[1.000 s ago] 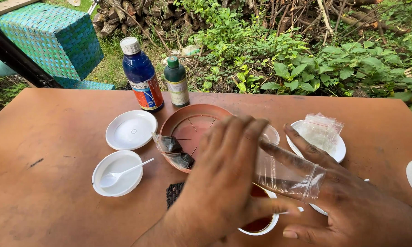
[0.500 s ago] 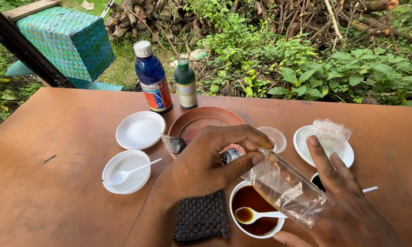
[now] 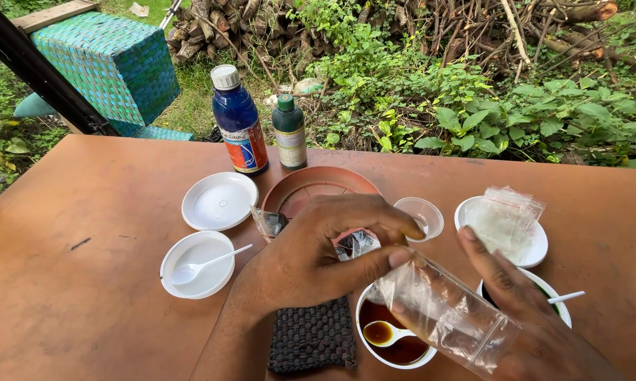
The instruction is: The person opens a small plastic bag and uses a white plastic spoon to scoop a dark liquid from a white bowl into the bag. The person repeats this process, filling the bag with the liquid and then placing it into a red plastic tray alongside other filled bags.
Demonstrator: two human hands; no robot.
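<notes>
Both hands are grasping a clear plastic bag (image 3: 448, 317) over a bowl of brown liquid (image 3: 395, 339), the left hand (image 3: 318, 257) pinching its end, the right hand (image 3: 522, 310) apparently cradling it underneath.

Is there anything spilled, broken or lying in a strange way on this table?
Nothing stands out. The blue bottle and green bottle stand upright and capped, the bowl of brown liquid shows no spill around it, and both hands hold a clear plastic bag above it.
</notes>
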